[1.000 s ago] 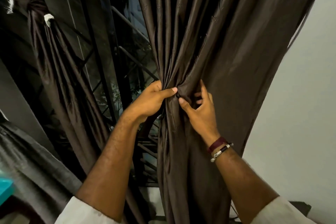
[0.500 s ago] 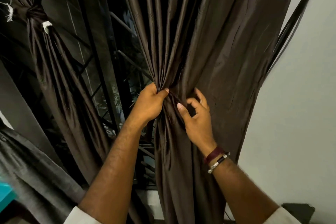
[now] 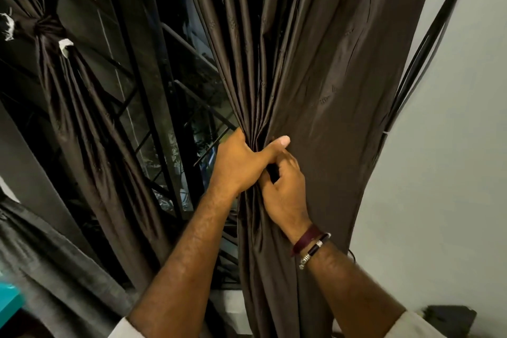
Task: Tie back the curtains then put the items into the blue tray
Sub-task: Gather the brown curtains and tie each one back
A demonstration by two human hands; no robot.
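Observation:
The right dark brown curtain [image 3: 329, 77] hangs in front of me, bunched into folds at mid height. My left hand [image 3: 241, 162] grips the gathered folds, thumb stretched across the front. Just below and right of it, my right hand [image 3: 285, 189] has its fingers curled into the fabric. The left curtain [image 3: 82, 118] hangs at the far left, held in a knot [image 3: 48, 29] near the top. A sliver of the blue tray [image 3: 8, 299] shows at the lower left edge.
A window with a dark metal grille [image 3: 175, 107] lies between the two curtains. A pale wall [image 3: 452, 145] stands on the right with black cables [image 3: 428, 44] running down it. Grey cloth [image 3: 55, 269] lies at the lower left. A dark object [image 3: 450, 315] sits low right.
My left hand has slid further round the bunched folds, its thumb now reaching over the right hand. My right hand has dropped slightly and curled into the cloth.

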